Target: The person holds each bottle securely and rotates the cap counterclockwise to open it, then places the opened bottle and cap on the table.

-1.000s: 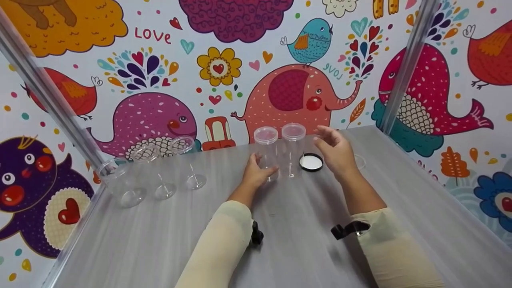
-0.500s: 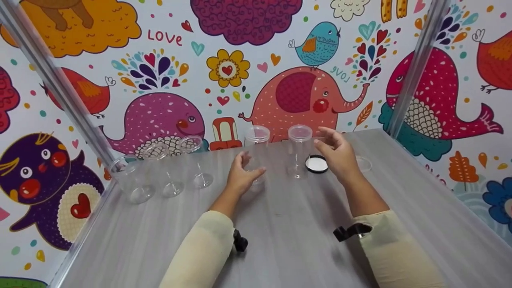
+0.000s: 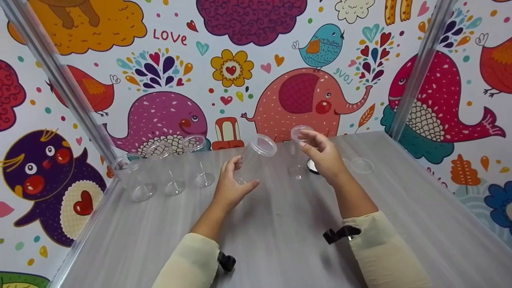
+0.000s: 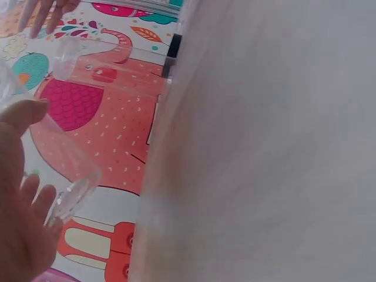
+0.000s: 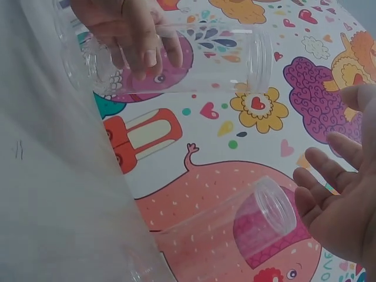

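My left hand (image 3: pixel 230 188) grips a clear plastic jar (image 3: pixel 249 162) around its side and tilts it, its top leaning right. The right wrist view shows several fingers against that jar's wall (image 5: pixel 205 61). A second, narrower clear jar (image 3: pixel 298 158) stands upright on the table to the right. My right hand (image 3: pixel 325 158) is beside the top of this jar, fingers spread and bent a little. In the right wrist view a gap shows between my right hand (image 5: pixel 343 202) and the rim of the standing jar (image 5: pixel 267 205).
Three clear jars, the widest (image 3: pixel 143 192), a middle one (image 3: pixel 175 187) and a narrow one (image 3: pixel 205 179), stand in a row on the left of the grey table (image 3: pixel 280 240). Behind my right hand lie a black-rimmed white lid (image 3: pixel 313 165) and a clear round lid (image 3: pixel 362 165).
The left hand has moved left with its jar, away from the standing jar, and the jar has gone from upright to tilted. The right hand has moved slightly left toward the standing jar's top.
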Available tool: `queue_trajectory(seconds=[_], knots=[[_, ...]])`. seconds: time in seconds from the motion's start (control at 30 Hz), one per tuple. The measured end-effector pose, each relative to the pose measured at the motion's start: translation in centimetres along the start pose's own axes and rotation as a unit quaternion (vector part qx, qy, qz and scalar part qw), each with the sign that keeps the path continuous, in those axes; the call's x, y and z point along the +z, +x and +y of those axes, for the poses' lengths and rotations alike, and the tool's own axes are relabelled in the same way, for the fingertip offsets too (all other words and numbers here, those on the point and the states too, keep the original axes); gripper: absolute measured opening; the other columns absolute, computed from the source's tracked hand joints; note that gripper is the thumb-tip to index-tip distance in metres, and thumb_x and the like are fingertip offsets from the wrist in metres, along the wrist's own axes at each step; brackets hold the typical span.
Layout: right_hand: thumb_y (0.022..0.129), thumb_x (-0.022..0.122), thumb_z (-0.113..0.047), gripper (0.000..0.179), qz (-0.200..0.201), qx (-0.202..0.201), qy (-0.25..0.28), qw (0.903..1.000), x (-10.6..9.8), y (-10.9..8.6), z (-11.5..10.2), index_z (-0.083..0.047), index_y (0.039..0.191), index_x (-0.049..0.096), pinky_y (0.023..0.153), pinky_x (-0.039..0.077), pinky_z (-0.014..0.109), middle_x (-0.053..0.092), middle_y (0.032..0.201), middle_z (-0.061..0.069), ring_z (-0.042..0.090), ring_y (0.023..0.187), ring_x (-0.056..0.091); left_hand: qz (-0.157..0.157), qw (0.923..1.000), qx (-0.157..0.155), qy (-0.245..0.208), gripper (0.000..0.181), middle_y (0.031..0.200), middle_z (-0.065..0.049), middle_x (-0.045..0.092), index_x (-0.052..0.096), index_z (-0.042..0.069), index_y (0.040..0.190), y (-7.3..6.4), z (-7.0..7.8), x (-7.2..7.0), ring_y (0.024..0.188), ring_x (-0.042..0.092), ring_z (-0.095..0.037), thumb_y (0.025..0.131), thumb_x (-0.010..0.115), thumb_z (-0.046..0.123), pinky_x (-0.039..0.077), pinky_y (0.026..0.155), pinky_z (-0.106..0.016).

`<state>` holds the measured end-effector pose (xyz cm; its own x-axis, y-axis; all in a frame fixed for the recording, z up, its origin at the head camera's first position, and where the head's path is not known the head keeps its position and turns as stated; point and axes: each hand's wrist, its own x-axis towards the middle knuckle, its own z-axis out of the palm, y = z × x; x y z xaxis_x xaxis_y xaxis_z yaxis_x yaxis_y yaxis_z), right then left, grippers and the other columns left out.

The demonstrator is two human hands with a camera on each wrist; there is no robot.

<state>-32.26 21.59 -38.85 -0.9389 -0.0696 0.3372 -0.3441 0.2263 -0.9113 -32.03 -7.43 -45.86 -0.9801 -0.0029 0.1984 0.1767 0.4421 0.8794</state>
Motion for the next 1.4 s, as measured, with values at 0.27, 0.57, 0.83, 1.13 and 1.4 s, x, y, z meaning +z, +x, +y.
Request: queue_trajectory(seconds=[0.27, 0.57, 0.83, 1.13, 1.4], knots=[[0.105, 0.067, -0.036, 0.049, -0.032, -0.012, 0.025, 0.9991, 2.3, 0.5, -0.5, -0.022, 0.15, 0.057, 0.119, 0.051, 0.05, 0.061, 0.15, 0.007, 0.028, 0.138, 0.059, 0.014, 0.9978, 0.035, 0.054, 0.09, 0.152, 0.002, 0.059, 0.051, 0.031, 0.152, -0.2, 1.6, 0.2, 0.141, 0.057, -0.026, 0.075, 0.097, 0.036, 0.052, 0.116, -0.061], [0.104, 0.065, -0.032, 0.049, -0.008, -0.029, 0.067, 0.9973, 5.2, 1.7, -0.1, -0.014, 0.15, 0.058, 0.122, 0.047, 0.054, 0.06, 0.15, 0.014, 0.029, 0.14, 0.055, 0.045, 0.9859, 0.068, 0.146, 0.088, 0.153, 0.003, 0.061, 0.053, 0.028, 0.152, 0.6, 2.3, 1.7, 0.14, 0.058, -0.024, 0.075, 0.096, 0.04, 0.049, 0.12, -0.059], [0.099, 0.073, -0.041, 0.049, 0.029, -0.019, 0.003, 0.9994, 6.9, 2.4, 0.9, -0.017, 0.142, 0.067, 0.108, 0.054, 0.046, 0.061, 0.145, 0.012, 0.03, 0.133, 0.058, 0.085, 0.962, 0.111, 0.235, 0.085, 0.152, -0.002, 0.063, 0.057, 0.022, 0.15, 1.0, 1.4, 1.8, 0.142, 0.059, -0.028, 0.077, 0.096, 0.041, 0.046, 0.122, -0.056], [0.097, 0.074, -0.055, 0.055, 0.022, 0.017, -0.072, 0.997, 6.8, 2.3, 1.3, -0.024, 0.142, 0.067, 0.098, 0.061, 0.045, 0.069, 0.134, 0.009, 0.026, 0.116, 0.067, 0.152, 0.9187, 0.202, 0.304, 0.082, 0.143, -0.004, 0.067, 0.058, 0.019, 0.147, 0.9, 0.5, 1.0, 0.134, 0.062, -0.03, 0.076, 0.097, 0.032, 0.05, 0.117, -0.052], [0.098, 0.075, -0.049, 0.052, 0.006, -0.007, -0.066, 0.9978, 6.8, 1.9, 0.8, -0.028, 0.145, 0.067, 0.092, 0.06, 0.037, 0.069, 0.135, 0.007, 0.026, 0.113, 0.065, 0.134, 0.9323, 0.181, 0.283, 0.084, 0.147, -0.004, 0.066, 0.057, 0.02, 0.149, 0.8, 0.7, 0.6, 0.138, 0.06, -0.029, 0.076, 0.096, 0.036, 0.048, 0.121, -0.053]])
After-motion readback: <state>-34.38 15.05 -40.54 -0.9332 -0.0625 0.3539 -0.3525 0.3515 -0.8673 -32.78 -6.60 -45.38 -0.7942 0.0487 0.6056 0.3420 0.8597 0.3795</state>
